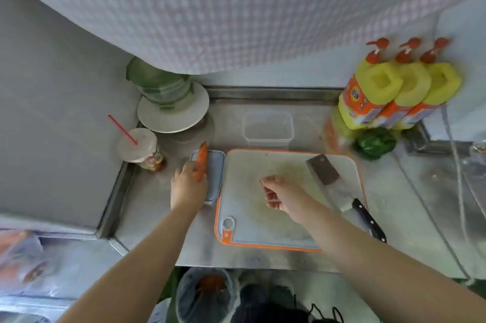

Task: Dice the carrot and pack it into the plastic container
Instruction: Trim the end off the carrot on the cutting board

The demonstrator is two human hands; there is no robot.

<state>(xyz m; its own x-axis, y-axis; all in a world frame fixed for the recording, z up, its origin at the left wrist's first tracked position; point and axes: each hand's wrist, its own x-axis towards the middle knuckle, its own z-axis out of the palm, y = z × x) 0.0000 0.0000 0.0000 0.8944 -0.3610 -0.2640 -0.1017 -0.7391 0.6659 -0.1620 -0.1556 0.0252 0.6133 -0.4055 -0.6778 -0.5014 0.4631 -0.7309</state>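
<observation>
Left hand gripping carrot, right hand loosely curled over cutting board

Steel counter carries cutting board, clear container, lid, straw cup, plate, detergent bottles.

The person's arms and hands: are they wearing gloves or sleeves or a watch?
No gloves: both the left hand and the right hand are bare. Both forearms are bare too, with no sleeves in view. No watch, ring or bracelet shows on either one.
</observation>
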